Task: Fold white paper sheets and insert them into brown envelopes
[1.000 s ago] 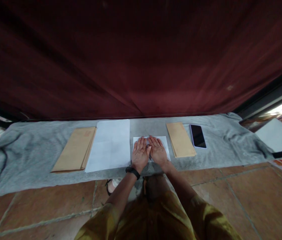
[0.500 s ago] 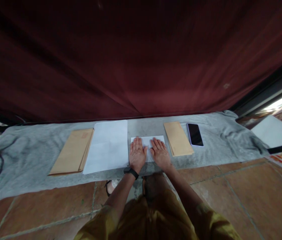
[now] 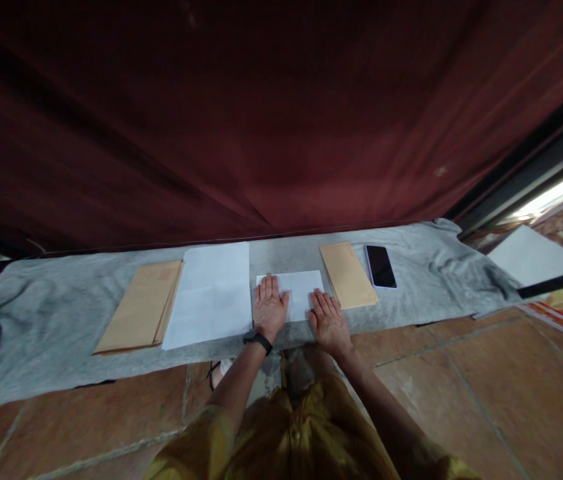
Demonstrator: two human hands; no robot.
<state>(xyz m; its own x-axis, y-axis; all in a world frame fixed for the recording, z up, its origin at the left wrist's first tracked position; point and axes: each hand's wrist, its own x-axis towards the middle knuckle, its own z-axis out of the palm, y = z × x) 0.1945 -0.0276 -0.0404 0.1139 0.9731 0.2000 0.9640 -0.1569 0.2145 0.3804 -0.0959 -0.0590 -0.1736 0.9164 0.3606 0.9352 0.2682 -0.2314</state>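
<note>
A small folded white paper (image 3: 300, 285) lies on the grey cloth in front of me. My left hand (image 3: 270, 308) rests flat on its left part, fingers stretched out and pointing away. At the paper's right edge is my right hand (image 3: 330, 321), palm down with the fingers extended, holding nothing. To the left lie larger white sheets (image 3: 211, 290), and beyond them a stack of brown envelopes (image 3: 140, 303). More brown envelopes (image 3: 348, 275) sit just past my right hand.
A phone (image 3: 382, 267) with a pale purple edge lies right of the envelopes. The grey cloth (image 3: 431, 273) covers a long, narrow surface. A dark red fabric (image 3: 261, 147) hangs behind it, and a tiled floor (image 3: 441, 380) is below.
My right hand has slid toward me and to the right, uncovering more of the folded paper. My left hand stays on the paper. The whole view has shifted slightly.
</note>
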